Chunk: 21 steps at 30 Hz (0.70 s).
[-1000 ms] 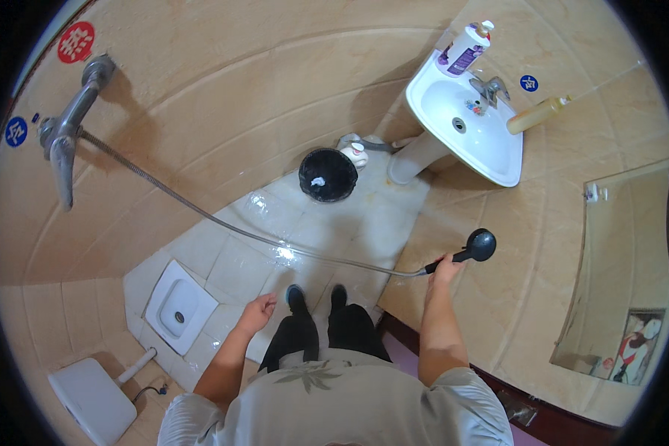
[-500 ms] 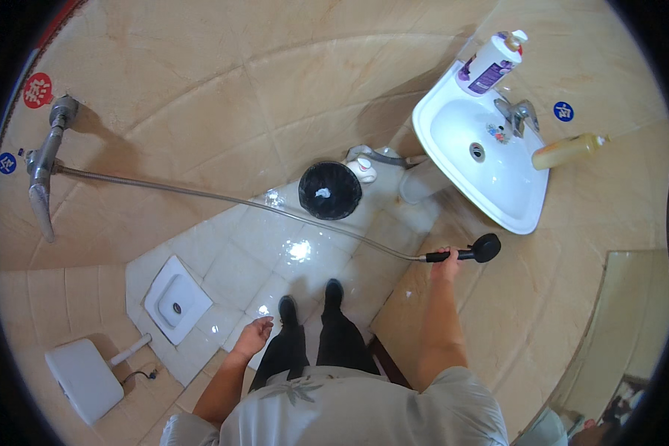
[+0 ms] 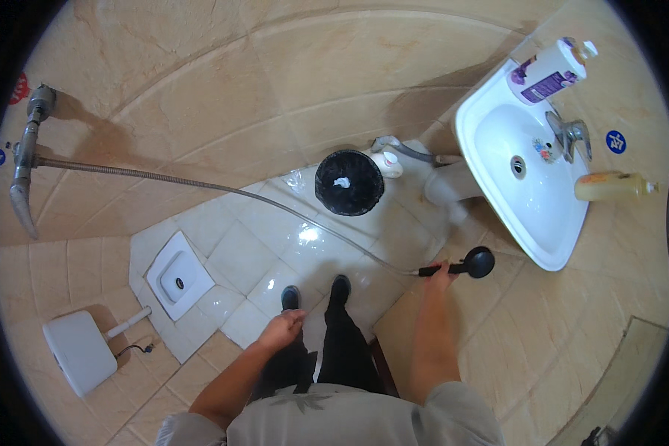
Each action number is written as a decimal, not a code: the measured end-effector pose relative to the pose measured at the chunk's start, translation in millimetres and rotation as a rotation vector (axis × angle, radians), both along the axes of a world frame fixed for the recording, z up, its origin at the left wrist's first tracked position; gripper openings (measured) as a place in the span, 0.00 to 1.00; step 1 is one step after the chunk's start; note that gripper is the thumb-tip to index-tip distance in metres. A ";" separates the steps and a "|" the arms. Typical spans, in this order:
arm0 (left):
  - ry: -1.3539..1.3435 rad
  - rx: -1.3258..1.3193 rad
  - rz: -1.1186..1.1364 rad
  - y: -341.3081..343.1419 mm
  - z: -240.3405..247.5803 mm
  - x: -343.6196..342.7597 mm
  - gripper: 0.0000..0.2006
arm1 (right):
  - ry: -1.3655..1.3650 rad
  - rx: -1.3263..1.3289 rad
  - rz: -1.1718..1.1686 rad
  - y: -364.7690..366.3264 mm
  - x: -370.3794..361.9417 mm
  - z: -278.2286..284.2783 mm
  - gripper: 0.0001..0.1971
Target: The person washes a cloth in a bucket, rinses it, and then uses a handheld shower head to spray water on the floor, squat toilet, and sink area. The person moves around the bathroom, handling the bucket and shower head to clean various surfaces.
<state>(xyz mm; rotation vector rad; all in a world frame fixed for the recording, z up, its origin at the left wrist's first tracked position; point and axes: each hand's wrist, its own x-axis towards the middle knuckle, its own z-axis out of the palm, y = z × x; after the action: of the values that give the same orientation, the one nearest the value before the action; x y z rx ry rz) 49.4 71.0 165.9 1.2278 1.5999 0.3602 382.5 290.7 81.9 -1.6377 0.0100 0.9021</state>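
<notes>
My right hand (image 3: pixel 440 275) is closed around the black handle of a handheld shower head (image 3: pixel 479 262), held just below the white washbasin (image 3: pixel 524 186). From the handle's left end, a metal shower hose (image 3: pixel 275 202) sags across to the wall-mounted mixer tap (image 3: pixel 27 152) at far left. A pale blurred streak shows between the shower head and the basin's pedestal; whether it is water I cannot tell. My left hand (image 3: pixel 282 329) hangs in front of my legs with fingers curled in, and no object shows in it.
A black bucket (image 3: pixel 349 183) with something white inside stands by a white bottle (image 3: pixel 387 164) on shiny floor tiles. The basin carries a purple-and-white pump bottle (image 3: pixel 548 73), a yellowish bottle (image 3: pixel 615 186) and a faucet (image 3: pixel 570 134). At left are a squat toilet (image 3: pixel 178 279) and a cistern (image 3: pixel 79 352).
The view has shifted, so the basin sits farther right. My left hand has moved inward and up, its fingers more curled. My right hand still grips the shower head, and the pale streak has appeared.
</notes>
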 end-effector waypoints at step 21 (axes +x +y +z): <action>-0.044 -0.157 0.200 70.4 -176.9 -5.9 0.21 | 0.547 -0.369 1.289 -116.1 -220.1 -117.2 0.24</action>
<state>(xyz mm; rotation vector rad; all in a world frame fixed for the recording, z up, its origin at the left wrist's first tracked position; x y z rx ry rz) 43.5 141.4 -11.0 0.9379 1.6843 0.3777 162.4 174.6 -35.3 -1.5809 -0.5873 2.4201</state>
